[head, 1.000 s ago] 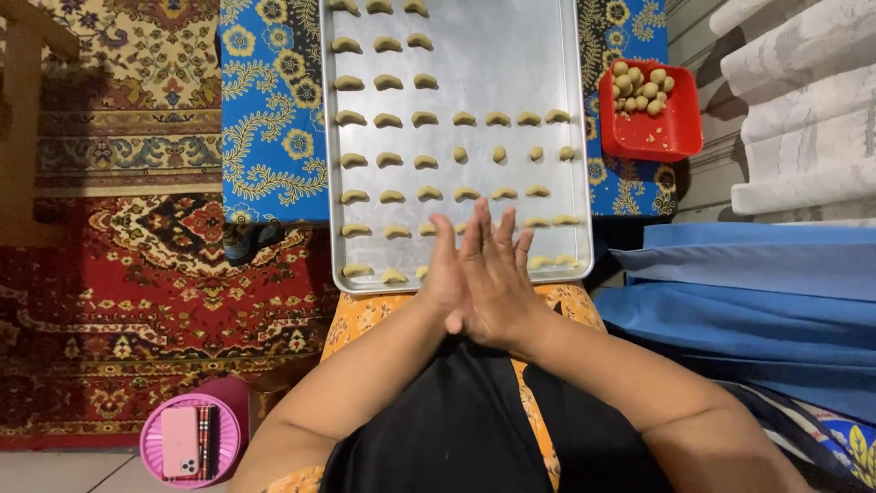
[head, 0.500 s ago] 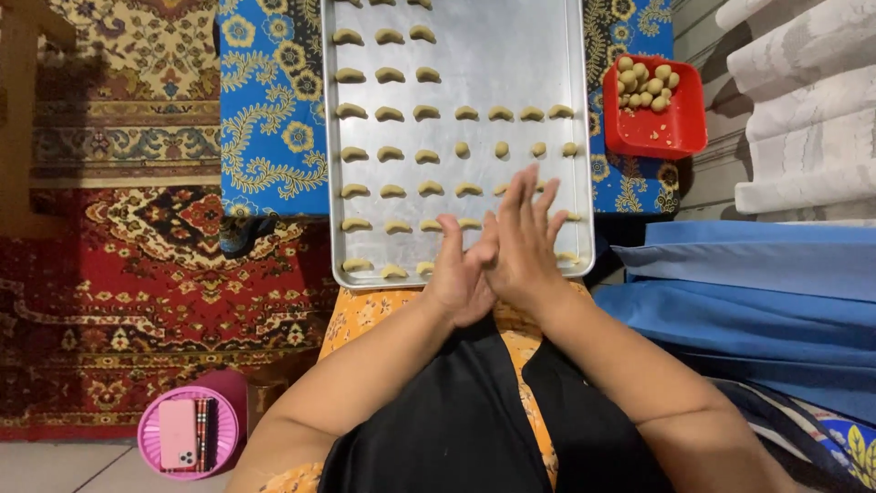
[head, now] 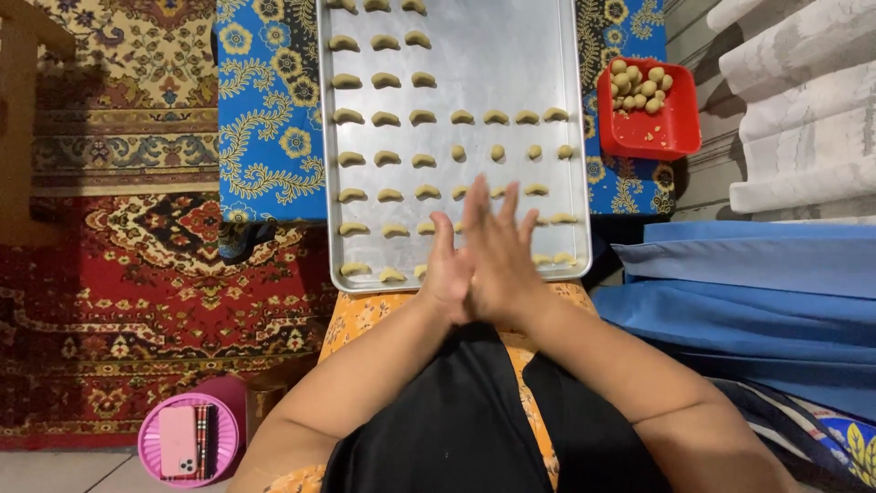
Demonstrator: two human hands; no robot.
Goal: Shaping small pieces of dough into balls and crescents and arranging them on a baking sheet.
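My left hand and my right hand are pressed palm to palm over the near edge of a silver baking tray, fingers stretched out and slightly fanned. Whatever lies between the palms is hidden. The tray carries rows of small crescent-shaped dough pieces and a few round ones. A red square tub with several dough balls stands to the tray's right.
The tray rests on a blue floral cloth over a red patterned carpet. Folded blue mats and white fabric lie at the right. A pink round dish holding a pink phone sits at lower left.
My palms have slid against each other: the right hand went forward over the left, then drew back so both are nearly level again.
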